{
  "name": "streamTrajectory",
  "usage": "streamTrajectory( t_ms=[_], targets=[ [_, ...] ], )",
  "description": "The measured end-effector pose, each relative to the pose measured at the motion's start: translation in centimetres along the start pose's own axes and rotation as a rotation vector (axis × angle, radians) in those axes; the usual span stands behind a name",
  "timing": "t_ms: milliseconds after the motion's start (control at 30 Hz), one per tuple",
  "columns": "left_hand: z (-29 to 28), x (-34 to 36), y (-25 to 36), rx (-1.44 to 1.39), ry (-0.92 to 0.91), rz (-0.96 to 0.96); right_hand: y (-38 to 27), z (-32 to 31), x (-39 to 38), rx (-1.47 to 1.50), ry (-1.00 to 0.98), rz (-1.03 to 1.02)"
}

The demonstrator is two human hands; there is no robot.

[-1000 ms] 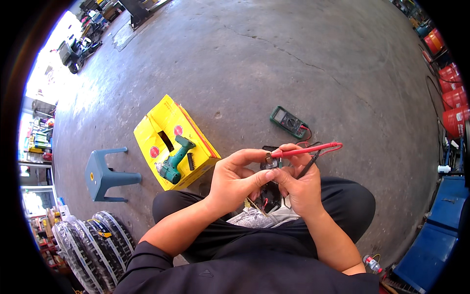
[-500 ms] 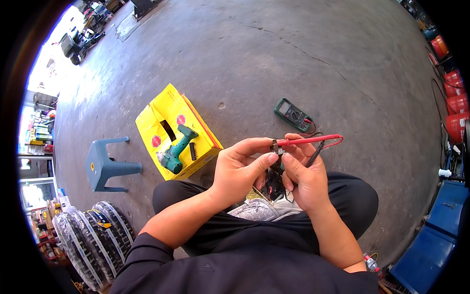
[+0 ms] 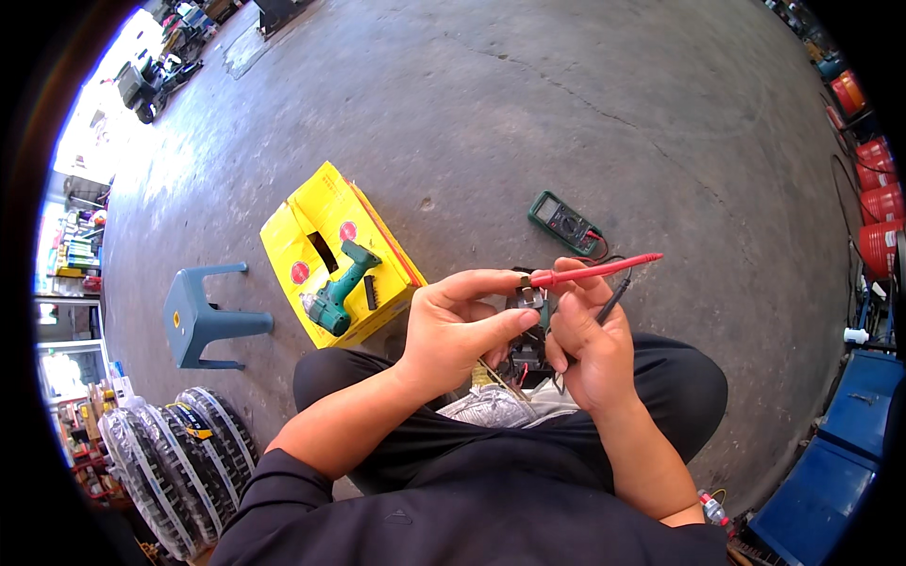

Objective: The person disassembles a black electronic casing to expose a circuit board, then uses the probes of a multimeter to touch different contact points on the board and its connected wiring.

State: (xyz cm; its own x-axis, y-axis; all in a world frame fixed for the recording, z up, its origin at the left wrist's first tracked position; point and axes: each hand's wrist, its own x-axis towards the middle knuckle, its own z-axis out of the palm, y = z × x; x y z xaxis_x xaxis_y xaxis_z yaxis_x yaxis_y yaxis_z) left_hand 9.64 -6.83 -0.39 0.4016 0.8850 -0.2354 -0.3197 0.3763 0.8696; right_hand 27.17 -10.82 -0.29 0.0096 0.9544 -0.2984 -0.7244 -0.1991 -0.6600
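My left hand [image 3: 451, 321] is closed, thumb and fingers pinching a small dark part with metal tabs [image 3: 528, 299]. Across my right hand [image 3: 596, 354] lies a red test probe [image 3: 599, 271], its left end against the top of that part; whether its tip touches metal is too small to tell. A black test probe [image 3: 615, 296] slants between the same hand's curled fingers. On the floor ahead, a dark green multimeter [image 3: 566, 223] has leads running toward my hands. Below them, in my lap, sits a dark assembly with wires [image 3: 528, 357], partly hidden.
Ahead to the left, a yellow box [image 3: 293, 226] carries a green cordless driver [image 3: 332, 300] and a small black strip [image 3: 371, 292]. Farther left are a blue stool [image 3: 203, 321] and wrapped tyres [image 3: 175, 462]. Red drums [image 3: 882, 203] and blue cabinets [image 3: 854, 406] line the right side.
My right thumb has drawn back from the small part, uncovering more of it. The red probe's right end has tilted slightly upward. Multimeter and box stay put.
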Motion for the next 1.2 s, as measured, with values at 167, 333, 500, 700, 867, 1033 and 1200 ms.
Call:
streamTrajectory(
  t_ms=[167, 333, 500, 700, 867, 1033, 1200],
  targets=[
    [-0.6, 0.2, 0.4, 0.002, 0.004, 0.041, 0.1, -0.6, -0.5, 0.003, 0.067, 0.027],
    [-0.8, 0.2, 0.7, 0.080, -0.038, 0.008, -1.1, -0.8, 0.2, 0.099, 0.015, 0.032],
    [-0.5, 0.2, 0.7, 0.137, -0.055, -0.066, -1.0, -0.6, 0.2, 0.008, 0.078, -0.022],
    [0.1, 0.3, 0.8, 0.041, -0.037, -0.069, -0.8, -0.7, 0.0, -0.009, 0.111, -0.026],
    [-0.1, 0.3, 0.5, 0.002, -0.036, -0.065, -0.7, -0.5, 0.0, -0.024, 0.106, -0.038],
    [-0.2, 0.3, 0.6, -0.014, -0.050, -0.060, -0.7, -0.5, 0.0, -0.017, 0.102, -0.057],
    [-0.4, 0.3, 0.6, 0.009, -0.076, -0.069, -0.7, -0.6, -0.1, -0.006, 0.088, -0.064]
  ],
)
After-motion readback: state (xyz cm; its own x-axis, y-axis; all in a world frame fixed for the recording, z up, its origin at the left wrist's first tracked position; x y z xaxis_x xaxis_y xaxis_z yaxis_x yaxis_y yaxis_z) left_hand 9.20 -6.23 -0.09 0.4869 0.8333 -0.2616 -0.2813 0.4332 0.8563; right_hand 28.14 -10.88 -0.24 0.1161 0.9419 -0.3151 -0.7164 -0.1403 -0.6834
